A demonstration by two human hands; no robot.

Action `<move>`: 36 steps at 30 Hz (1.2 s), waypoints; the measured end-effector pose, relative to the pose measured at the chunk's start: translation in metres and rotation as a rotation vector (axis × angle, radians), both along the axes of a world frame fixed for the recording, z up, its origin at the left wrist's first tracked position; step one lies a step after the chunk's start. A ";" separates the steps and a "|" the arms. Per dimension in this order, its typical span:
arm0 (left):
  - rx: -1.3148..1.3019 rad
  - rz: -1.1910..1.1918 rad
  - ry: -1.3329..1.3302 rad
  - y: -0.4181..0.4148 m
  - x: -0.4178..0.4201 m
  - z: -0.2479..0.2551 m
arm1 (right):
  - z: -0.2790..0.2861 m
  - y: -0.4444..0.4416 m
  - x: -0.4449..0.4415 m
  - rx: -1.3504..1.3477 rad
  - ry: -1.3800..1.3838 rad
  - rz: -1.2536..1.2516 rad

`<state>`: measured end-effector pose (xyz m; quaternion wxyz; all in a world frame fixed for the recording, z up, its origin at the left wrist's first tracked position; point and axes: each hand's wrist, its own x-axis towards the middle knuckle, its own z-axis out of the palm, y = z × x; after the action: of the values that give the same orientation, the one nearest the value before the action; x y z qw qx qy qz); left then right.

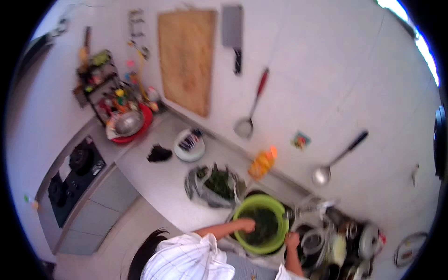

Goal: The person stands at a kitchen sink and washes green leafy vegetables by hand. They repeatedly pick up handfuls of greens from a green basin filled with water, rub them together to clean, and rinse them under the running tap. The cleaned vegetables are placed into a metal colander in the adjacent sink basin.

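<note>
A green plastic basin (239, 211) stands in the sink below the faucet (288, 214), with dark leafy greens in water (264, 224) inside. Over its left part, my left hand (247, 225) reaches in with curled fingers; whether it holds any leaves is too blurred to tell. My right hand (292, 240) is at the basin's right outer side, fingers curled; whether it grips the rim is unclear. Left of the basin, a plastic bag (196, 190) holds more leafy greens (218, 182) on the counter.
A white round container (189, 155) and a black item (159, 154) lie on the counter (154, 182). Bowls and pots (369, 241) crowd the right side. A cutting board (187, 59), cleaver (232, 28), skimmer (244, 127) and ladle (321, 175) hang on the wall. A gas stove (75, 175) stands left.
</note>
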<state>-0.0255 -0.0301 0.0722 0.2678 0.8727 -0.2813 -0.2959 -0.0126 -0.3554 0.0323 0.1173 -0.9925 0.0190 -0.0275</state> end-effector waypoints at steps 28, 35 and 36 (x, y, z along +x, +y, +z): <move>-0.428 0.783 0.072 -0.022 0.009 -0.016 | 0.023 0.187 -0.010 0.584 -0.009 0.118; -0.340 0.448 -0.210 -0.021 -0.007 0.001 | 0.032 0.152 0.002 1.692 1.115 -0.622; -0.405 0.430 -0.232 -0.021 -0.008 0.003 | 0.036 0.150 0.001 1.734 1.116 -0.607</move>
<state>-0.0332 -0.0509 0.0754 0.4589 0.8689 -0.1720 -0.0689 -0.0118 -0.2056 0.0688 0.7445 -0.3970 0.3286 0.4245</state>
